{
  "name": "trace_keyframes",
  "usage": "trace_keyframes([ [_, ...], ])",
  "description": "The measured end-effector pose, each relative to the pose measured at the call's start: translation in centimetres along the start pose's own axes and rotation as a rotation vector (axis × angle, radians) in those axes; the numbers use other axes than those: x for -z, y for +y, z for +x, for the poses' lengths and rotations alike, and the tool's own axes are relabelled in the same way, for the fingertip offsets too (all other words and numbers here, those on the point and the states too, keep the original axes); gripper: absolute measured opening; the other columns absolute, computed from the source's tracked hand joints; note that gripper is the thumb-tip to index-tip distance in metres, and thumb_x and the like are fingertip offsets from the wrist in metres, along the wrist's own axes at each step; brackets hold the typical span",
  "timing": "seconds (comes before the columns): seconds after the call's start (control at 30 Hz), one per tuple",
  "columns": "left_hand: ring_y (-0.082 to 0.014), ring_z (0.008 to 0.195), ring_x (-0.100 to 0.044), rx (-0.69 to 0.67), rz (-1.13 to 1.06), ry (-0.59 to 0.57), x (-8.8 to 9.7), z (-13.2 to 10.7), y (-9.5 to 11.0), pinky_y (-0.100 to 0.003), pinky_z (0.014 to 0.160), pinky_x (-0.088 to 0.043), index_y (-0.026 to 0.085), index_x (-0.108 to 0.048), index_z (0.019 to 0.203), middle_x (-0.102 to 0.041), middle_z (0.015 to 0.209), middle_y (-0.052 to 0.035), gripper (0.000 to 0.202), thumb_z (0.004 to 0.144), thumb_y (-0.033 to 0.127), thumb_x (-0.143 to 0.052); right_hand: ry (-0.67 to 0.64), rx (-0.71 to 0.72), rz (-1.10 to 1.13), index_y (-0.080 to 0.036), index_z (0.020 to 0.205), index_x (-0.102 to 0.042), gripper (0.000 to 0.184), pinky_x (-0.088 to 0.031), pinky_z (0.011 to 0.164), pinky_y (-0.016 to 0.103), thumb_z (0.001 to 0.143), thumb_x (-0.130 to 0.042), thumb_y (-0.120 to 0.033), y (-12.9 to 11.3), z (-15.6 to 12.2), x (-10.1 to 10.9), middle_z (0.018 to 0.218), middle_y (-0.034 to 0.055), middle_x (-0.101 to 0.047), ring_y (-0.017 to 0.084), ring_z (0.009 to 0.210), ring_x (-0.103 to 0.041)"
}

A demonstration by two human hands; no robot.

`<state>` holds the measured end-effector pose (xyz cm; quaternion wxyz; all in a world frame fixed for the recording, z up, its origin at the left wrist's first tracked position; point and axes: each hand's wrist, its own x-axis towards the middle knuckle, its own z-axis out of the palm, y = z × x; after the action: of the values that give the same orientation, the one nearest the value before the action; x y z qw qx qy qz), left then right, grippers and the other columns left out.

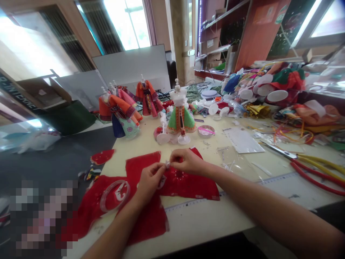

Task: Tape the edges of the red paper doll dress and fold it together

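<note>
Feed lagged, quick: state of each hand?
Left hand: shut, pinching a small pale piece above the red garment.
Right hand: shut, pinching the same piece.

Small pale item (167,164), pinched between fingertips of left hand (148,180) and right hand (185,162): too small to identify.
Flat red embroidered fabric piece (188,183): middle hidden under hands.
Pixelated block (40,216), near left: contents unreadable.
Red-and-yellow long-handled tool (318,180): handles cut off at right edge.

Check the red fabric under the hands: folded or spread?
Spread. The red fabric lies open on the table in a cross shape, mostly flat; left hand and right hand pinch a small pale piece over it.
</note>
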<state>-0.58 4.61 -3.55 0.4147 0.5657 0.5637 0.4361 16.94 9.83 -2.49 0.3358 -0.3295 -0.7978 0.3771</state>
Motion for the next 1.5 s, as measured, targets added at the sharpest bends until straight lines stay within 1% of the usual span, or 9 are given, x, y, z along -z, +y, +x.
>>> trace_keyframes([
  [0.07, -0.0148, 0.061, -0.061, 0.022, -0.049, 0.010, -0.1, 0.0, 0.0, -0.023, 0.054, -0.046, 0.014, -0.071, 0.082, -0.068, 0.067, -0.0025, 0.027, 0.074, 0.039, -0.067, 0.016, 0.006, 0.005, -0.016, 0.068, -0.061, 0.007, -0.036, 0.056, 0.021, 0.071, -0.055, -0.013, -0.1, 0.0, 0.0, 0.064, -0.0023, -0.059, 0.010, 0.061, -0.050],
  [0.23, -0.0226, 0.090, -0.067, 0.047, -0.189, 0.051, -0.2, 0.1, -0.4, -0.031, 0.078, -0.051, 0.012, -0.066, 0.098, -0.073, 0.090, -0.0095, 0.037, 0.075, 0.042, -0.066, 0.063, 0.004, 0.044, -0.017, 0.066, -0.060, 0.007, -0.038, 0.061, 0.022, 0.071, -0.055, -0.013, -0.7, 0.0, 0.5, 0.065, -0.0024, -0.058, 0.011, 0.064, -0.051],
  [0.37, -0.0230, 0.096, -0.066, 0.051, -0.285, 0.062, -0.2, 0.1, -0.6, -0.033, 0.080, -0.051, 0.013, -0.054, 0.115, -0.072, 0.098, -0.0112, 0.048, 0.077, 0.041, -0.065, 0.112, -0.035, 0.110, -0.016, 0.067, -0.058, 0.007, -0.038, 0.061, 0.023, 0.073, -0.054, -0.017, -1.4, 0.3, 1.6, 0.067, -0.0022, -0.056, 0.011, 0.065, -0.050],
  [0.5, -0.0237, 0.095, -0.065, 0.010, -0.261, 0.047, 0.0, -0.3, -0.3, -0.033, 0.080, -0.050, 0.012, -0.054, 0.113, -0.072, 0.098, -0.0119, 0.045, 0.078, 0.039, -0.064, 0.145, -0.122, 0.168, -0.016, 0.068, -0.059, 0.010, -0.037, 0.059, 0.024, 0.076, -0.055, -0.022, -1.9, -0.3, 3.0, 0.068, -0.0018, -0.055, 0.010, 0.064, -0.049],
  [0.6, -0.0226, 0.092, -0.065, -0.098, -0.084, 0.016, 0.0, -0.8, -0.1, -0.034, 0.081, -0.049, 0.014, -0.059, 0.104, -0.071, 0.096, -0.0101, 0.031, 0.082, 0.036, -0.060, 0.107, -0.230, 0.241, -0.016, 0.076, -0.062, 0.011, -0.039, 0.057, 0.023, 0.078, -0.055, -0.025, -2.3, -3.0, 3.9, 0.066, -0.0018, -0.055, 0.010, 0.060, -0.049],
  [0.77, -0.0228, 0.097, -0.061, -0.589, 0.244, -0.164, -0.4, -2.3, 0.4, -0.038, 0.087, -0.047, 0.019, -0.064, 0.093, -0.070, 0.098, -0.0079, 0.014, 0.081, 0.023, -0.058, 0.092, -0.626, 0.795, -0.018, 0.094, -0.062, 0.017, -0.039, 0.048, 0.022, 0.080, -0.056, -0.027, -3.1, -10.5, 4.4, 0.060, -0.0040, -0.050, 0.007, 0.048, -0.042],
  [0.9, -0.0263, 0.110, -0.055, -0.859, 0.426, -0.398, -1.2, -3.7, 0.7, -0.045, 0.098, -0.039, 0.021, -0.063, 0.097, -0.069, 0.108, -0.0072, 0.019, 0.077, 0.022, -0.062, 0.137, -0.794, 0.978, -0.019, 0.102, -0.060, 0.023, -0.039, 0.043, 0.021, 0.081, -0.056, -0.027, -3.6, -14.7, 3.6, 0.058, -0.0041, -0.049, 0.007, 0.044, -0.039],
  [1.17, -0.0311, 0.115, -0.054, -0.910, 0.557, -0.666, -2.6, -4.6, 0.5, -0.054, 0.104, -0.031, 0.023, -0.064, 0.102, -0.065, 0.117, -0.0098, 0.024, 0.079, 0.031, -0.059, 0.168, -0.906, 1.072, -0.018, 0.110, -0.060, 0.030, -0.040, 0.039, 0.018, 0.081, -0.055, -0.023, -3.8, -17.0, 2.8, 0.059, -0.0032, -0.050, 0.005, 0.042, -0.038],
  [1.5, -0.0303, 0.126, -0.043, -0.970, 0.559, -0.701, -3.3, -4.6, -0.5, -0.053, 0.108, -0.027, 0.019, -0.053, 0.116, -0.059, 0.127, -0.0122, 0.042, 0.080, 0.039, -0.061, 0.163, -0.971, 1.158, -0.016, 0.119, -0.057, 0.041, -0.042, 0.036, 0.016, 0.078, -0.056, -0.021, -3.6, -17.8, 2.6, 0.056, -0.0027, -0.054, 0.006, 0.039, -0.043],
])
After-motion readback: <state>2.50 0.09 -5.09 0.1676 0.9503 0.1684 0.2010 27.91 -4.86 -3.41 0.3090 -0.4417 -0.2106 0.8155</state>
